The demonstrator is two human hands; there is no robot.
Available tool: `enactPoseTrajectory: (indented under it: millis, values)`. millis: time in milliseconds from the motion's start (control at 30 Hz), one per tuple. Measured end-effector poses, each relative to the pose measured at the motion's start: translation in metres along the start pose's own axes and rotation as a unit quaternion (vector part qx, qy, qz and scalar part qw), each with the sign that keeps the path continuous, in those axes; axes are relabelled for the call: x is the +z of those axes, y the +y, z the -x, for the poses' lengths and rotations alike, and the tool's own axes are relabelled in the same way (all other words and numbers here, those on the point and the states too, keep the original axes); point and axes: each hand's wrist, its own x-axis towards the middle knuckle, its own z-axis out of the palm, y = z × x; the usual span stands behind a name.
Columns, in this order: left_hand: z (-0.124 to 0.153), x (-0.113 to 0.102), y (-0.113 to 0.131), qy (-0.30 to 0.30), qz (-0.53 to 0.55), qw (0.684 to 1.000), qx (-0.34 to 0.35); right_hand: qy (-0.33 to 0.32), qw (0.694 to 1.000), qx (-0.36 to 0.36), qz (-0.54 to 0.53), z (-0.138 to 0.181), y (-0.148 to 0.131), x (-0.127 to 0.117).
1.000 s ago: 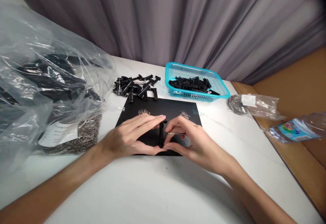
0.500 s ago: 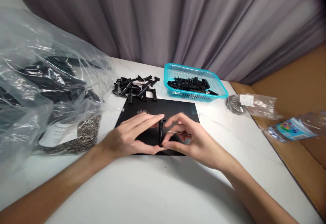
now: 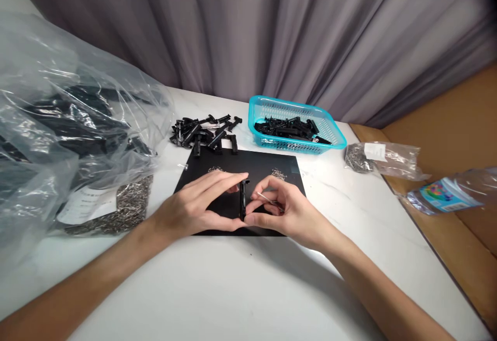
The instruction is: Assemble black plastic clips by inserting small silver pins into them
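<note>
My left hand (image 3: 194, 207) pinches a small black plastic clip (image 3: 242, 201) upright between thumb and fingers, above a black mat (image 3: 217, 167). My right hand (image 3: 283, 210) touches the clip's lower end with its thumb and holds a thin metal pin (image 3: 267, 199) between its fingers, the pin's tip close to the clip. Two small heaps of metal parts (image 3: 278, 174) lie on the mat behind the hands.
A pile of loose black clips (image 3: 204, 131) lies behind the mat. A turquoise basket (image 3: 297, 147) holds more clips. Large clear bags (image 3: 66, 123) with black and metal parts fill the left. A small bag of metal parts (image 3: 373, 157) and a plastic bottle (image 3: 450, 193) lie at right.
Both hands with the clip have shifted slightly left and away. The pin in my right hand has tilted and moved closer to the clip.
</note>
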Motion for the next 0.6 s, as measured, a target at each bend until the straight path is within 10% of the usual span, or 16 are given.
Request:
enactPoseTrajectory:
  millis: [600]
  values:
    - [-0.0014, 0.0016, 0.0081, -0.014, -0.006, 1.000, -0.004, -0.022, 0.998, -0.034, 0.039, -0.0027, 0.0089, -0.0014]
